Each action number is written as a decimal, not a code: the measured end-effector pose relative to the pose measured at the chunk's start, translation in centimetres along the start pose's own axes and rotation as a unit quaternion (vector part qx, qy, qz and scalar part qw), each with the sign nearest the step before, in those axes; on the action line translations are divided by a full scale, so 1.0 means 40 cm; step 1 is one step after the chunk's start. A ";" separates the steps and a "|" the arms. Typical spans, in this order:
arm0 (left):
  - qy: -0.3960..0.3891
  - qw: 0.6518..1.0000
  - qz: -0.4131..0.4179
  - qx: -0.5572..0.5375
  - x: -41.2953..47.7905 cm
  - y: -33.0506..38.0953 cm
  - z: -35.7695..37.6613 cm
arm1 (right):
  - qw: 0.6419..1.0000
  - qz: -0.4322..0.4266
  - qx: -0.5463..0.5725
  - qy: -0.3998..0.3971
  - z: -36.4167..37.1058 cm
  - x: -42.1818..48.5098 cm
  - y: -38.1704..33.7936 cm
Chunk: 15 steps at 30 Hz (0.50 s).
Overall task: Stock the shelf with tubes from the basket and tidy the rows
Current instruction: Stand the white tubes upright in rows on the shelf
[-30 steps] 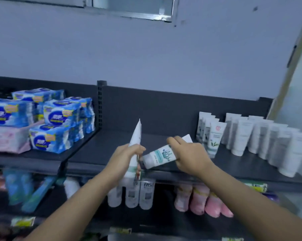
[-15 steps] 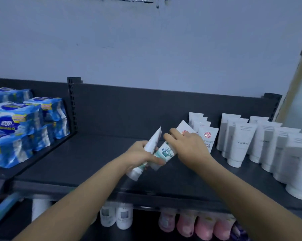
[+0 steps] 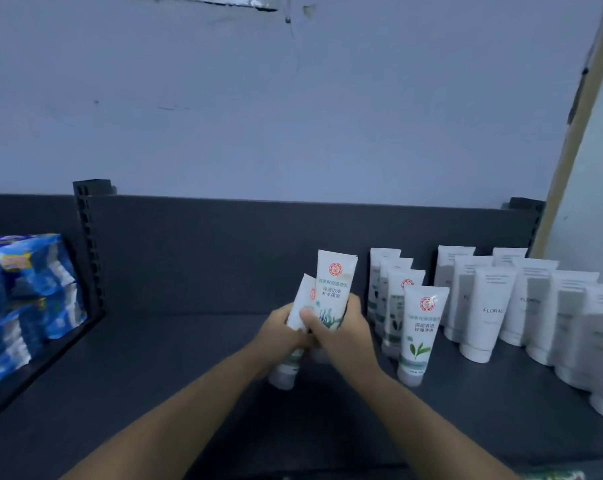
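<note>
Grasping two white plastic tubes upright above the dark grey shelf (image 3: pixel 189 358): the left hand (image 3: pixel 279 336) clasps the narrower tube (image 3: pixel 302 304), the right hand (image 3: pixel 341 336) the red-sealed, seaweed-printed tube (image 3: pixel 334 289). At 3 o'clock stands a row of matching tubes (image 3: pixel 419 327), then plain white tubes (image 3: pixel 490 313); blue wrapped packs (image 3: pixel 23 299) lie at 9 o'clock.

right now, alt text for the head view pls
Two bare hands, left hand and right hand, hold two white tubes upright over a dark shelf, left of standing tube rows; blue packs sit far left.
</note>
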<state>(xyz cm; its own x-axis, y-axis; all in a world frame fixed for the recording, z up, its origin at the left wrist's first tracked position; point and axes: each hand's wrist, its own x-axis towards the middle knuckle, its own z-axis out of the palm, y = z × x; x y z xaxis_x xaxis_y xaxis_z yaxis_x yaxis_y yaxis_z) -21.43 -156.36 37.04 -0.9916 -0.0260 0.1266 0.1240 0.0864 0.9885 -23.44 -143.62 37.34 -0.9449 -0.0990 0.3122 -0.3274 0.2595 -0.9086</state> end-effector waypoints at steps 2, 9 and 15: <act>-0.025 1.000 0.005 -0.002 0.031 -0.004 -0.017 | 0.999 -0.007 -0.037 0.005 -0.010 0.025 0.010; -0.090 0.996 0.003 -0.014 0.151 -0.010 -0.024 | 0.995 -0.034 -0.012 0.091 -0.043 0.045 0.061; -0.025 0.999 0.017 -0.022 0.266 0.002 0.022 | 0.994 -0.035 -0.074 0.068 -0.070 0.045 0.111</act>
<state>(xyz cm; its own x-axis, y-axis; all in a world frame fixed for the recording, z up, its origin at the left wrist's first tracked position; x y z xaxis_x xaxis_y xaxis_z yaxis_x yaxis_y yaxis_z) -32.00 -155.75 38.38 -0.9872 0.0266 0.1572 0.1583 0.0426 0.9865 -26.61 -139.97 34.63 -0.9086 0.0062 0.4177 -0.3814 0.3960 -0.8353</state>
